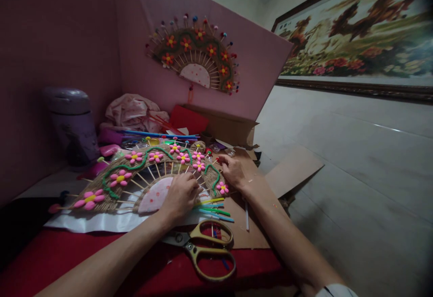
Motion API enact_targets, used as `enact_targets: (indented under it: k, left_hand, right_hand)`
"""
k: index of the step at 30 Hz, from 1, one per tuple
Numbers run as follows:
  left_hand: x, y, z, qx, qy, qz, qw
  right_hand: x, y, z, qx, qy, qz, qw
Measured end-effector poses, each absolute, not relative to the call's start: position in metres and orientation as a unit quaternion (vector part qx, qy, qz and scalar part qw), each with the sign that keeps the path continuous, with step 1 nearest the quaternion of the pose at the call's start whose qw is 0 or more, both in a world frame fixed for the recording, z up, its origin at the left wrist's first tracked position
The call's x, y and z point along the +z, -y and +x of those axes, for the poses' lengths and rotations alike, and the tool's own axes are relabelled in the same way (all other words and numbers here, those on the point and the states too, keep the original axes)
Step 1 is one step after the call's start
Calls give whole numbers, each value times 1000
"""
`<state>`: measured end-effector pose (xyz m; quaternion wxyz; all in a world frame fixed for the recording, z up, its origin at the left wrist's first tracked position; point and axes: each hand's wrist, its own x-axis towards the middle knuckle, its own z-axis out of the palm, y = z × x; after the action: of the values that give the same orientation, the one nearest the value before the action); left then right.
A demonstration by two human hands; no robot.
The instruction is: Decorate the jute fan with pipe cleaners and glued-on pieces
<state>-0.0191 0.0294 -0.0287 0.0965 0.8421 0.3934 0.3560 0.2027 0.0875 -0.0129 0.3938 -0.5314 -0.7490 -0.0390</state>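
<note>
While the purple flask stands far left against the pink wall, the fan lies flat on white paper on the red counter, jute arc with green cord and pink flowers. Left hand rests fingers curled, pressing the fan's sticks near the dotted hub; not gripping anything I can make out. Scissors lie just in front, loose colored sticks beside them. Right hand pinches at the fan's right end, near a small red bead; what it holds is too small to tell. Judgement: keep the left palm firm so the fan doesn't slide, work with fingertips only, avoid crushing the end flower. A finished fan hangs on the wall above.
</note>
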Motion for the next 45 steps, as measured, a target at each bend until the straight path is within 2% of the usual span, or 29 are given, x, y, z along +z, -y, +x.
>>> enact_targets:
  k: [45]
  left_hand:
    - [-26,-28,-19,360,-395,840,98]
  right_hand:
    - [-14,-89,200,-41,739,-535,407]
